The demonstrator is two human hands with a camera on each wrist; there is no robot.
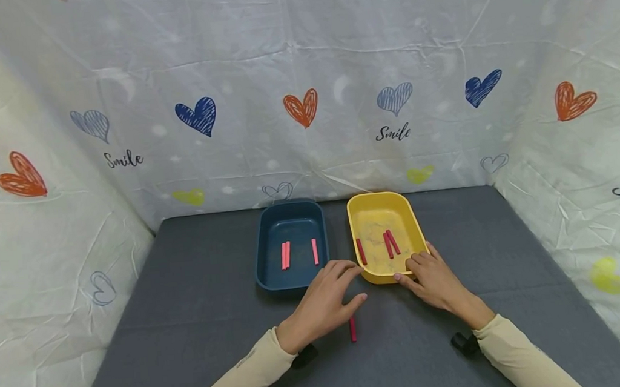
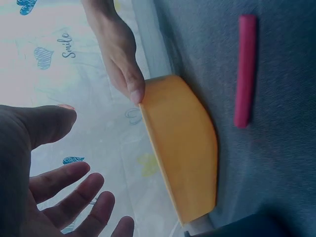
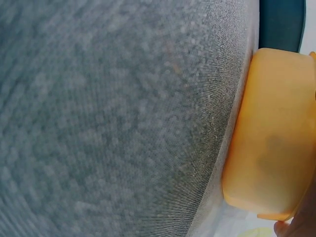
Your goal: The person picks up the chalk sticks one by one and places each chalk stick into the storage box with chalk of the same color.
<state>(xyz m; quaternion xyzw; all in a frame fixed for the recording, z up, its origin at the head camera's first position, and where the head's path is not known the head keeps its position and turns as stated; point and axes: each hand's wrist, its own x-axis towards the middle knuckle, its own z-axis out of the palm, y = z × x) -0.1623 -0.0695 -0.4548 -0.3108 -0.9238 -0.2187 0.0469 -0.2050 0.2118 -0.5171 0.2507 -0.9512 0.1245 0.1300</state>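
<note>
My left hand (image 1: 326,298) is held above the table with fingers spread and nothing in it, near the front left corner of the yellow tray (image 1: 364,197). In the left wrist view, its thumb and fingers stand apart with a gap between them. My right hand (image 1: 437,280) grips the tray's front right corner, thumb at the near rim and fingers over the edge. Inside the yellow tray lie a dark red stick (image 1: 361,252) at the left and two more, nearly touching, in the middle. Another dark red stick (image 2: 245,71) lies on the table below my left hand.
A dark blue tray (image 1: 261,264) stands left of the yellow one, holding a pair of pink sticks (image 1: 286,255) side by side and a single pink stick (image 1: 315,251). Behind the grey-covered table (image 1: 207,347) hangs a white curtain (image 1: 252,155) printed with hearts.
</note>
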